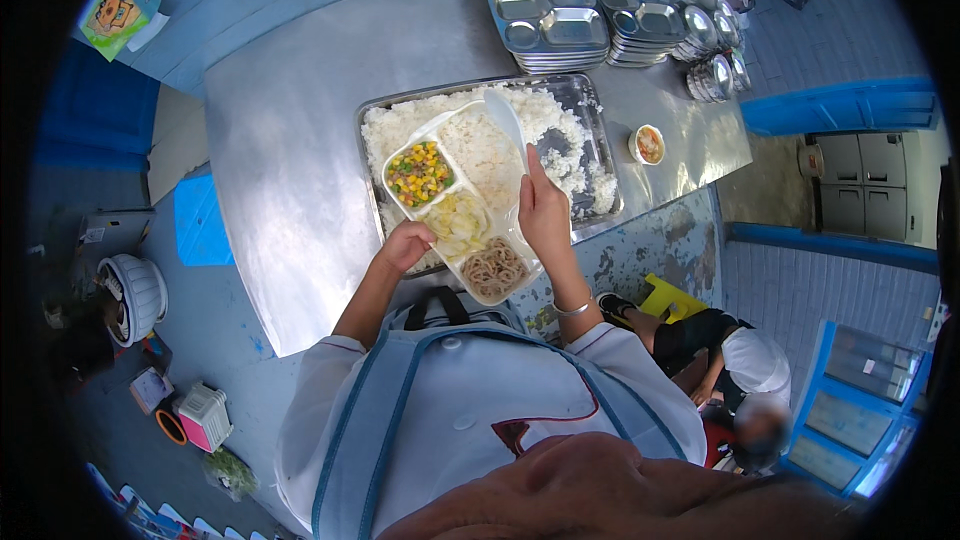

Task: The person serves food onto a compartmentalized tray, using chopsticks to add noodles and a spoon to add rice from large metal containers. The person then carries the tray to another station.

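My left hand (pixel 409 246) grips the near-left edge of a white compartment meal tray (pixel 491 302), thumb on top. The tray is held over a large metal pan (pixel 583 94) of cooked white rice (pixel 409 114). One compartment holds corn with green pieces and bits of meat (pixel 420 174), another pale cooked cabbage (pixel 459 223), a third brown shredded food (pixel 495 270). Rice (pixel 480 146) lies in the largest compartment. My right hand (pixel 545 214) is closed around a white rice paddle (pixel 506 114), index finger along it, its blade above the rice compartment's far right side.
Stacked steel compartment trays (pixel 546 7) and metal bowls (pixel 709 79) stand at the table's far right. A small cup of food (pixel 646 145) sits right of the pan. A person (pixel 754 364) sits low to my right beside a yellow stool (pixel 671 298).
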Tool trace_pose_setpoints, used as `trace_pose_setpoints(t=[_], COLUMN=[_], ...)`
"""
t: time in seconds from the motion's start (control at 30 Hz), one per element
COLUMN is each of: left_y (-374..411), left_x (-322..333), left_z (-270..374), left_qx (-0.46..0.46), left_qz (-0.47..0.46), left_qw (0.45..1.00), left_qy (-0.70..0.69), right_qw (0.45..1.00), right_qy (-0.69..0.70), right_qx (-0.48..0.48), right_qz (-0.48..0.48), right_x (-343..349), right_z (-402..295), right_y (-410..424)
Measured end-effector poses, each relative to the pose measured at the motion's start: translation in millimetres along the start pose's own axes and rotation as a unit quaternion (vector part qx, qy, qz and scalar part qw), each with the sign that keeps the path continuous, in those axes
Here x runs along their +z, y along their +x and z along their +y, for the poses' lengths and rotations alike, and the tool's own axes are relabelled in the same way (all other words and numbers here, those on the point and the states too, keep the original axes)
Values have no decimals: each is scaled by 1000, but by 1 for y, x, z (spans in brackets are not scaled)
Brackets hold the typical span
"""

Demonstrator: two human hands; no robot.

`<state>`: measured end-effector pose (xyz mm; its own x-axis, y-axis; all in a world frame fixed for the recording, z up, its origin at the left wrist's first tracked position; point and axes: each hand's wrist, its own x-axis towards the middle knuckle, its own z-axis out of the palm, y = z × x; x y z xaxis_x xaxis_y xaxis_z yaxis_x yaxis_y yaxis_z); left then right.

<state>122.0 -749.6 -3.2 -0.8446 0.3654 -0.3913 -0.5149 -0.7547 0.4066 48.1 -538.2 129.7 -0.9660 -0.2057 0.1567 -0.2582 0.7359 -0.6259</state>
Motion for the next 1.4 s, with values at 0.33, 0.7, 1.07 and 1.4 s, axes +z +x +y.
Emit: trace_pose_setpoints(t=[0.33,0.7,1.07,1.4], left_y=[-3,-4,-6,-7], left_x=[-10,-4,-17,-6], left_z=[-2,-1,0,1], left_qx=[13,30,28,25], left_qz=[0,-6,25,21], left_qw=[1000,999,999,999], left_qy=[2,-37,-1,5], right_qw=[999,979,975,959], right_qy=[3,193,187,219], right_qx=[-39,44,108,143], right_qz=[27,-49,-60,-109], right_x=[-22,-26,-27,-7], right_z=[47,51,44,65], right_y=[-10,-44,-52,-49])
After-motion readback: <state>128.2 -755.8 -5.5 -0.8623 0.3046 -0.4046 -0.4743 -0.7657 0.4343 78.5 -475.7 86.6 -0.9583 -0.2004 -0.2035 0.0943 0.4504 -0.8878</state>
